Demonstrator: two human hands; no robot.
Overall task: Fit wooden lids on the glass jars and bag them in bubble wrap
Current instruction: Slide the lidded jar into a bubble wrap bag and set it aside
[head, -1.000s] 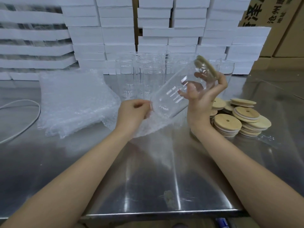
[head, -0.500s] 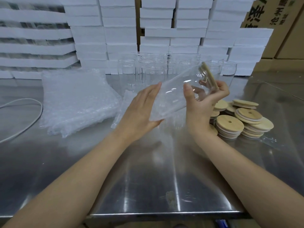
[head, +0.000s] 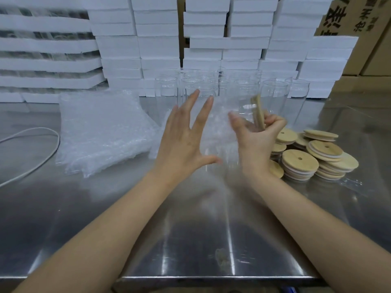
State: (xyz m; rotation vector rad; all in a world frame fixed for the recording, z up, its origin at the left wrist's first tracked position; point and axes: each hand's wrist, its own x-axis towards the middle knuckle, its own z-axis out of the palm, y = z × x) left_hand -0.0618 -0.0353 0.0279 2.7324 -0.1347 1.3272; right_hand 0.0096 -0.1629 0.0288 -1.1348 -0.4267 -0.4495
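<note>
Jar [head: 237,115] lies tilted btwn my hands, lid end up-right: R hand [head: 257,142] grips lid [head: 258,112], L hand [head: 182,142] spread at base.

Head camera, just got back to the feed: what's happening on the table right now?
A person is bagging a jar at a steel table. The right hand grips a lidded jar at its wooden lid end, tipped on its side, with a bubble wrap bag around its body; blur hides how far in it sits. The left hand is open, fingers spread, against the bag. Empty jars stand behind, spare lids are piled to the right, and flat bags lie to the left.
</note>
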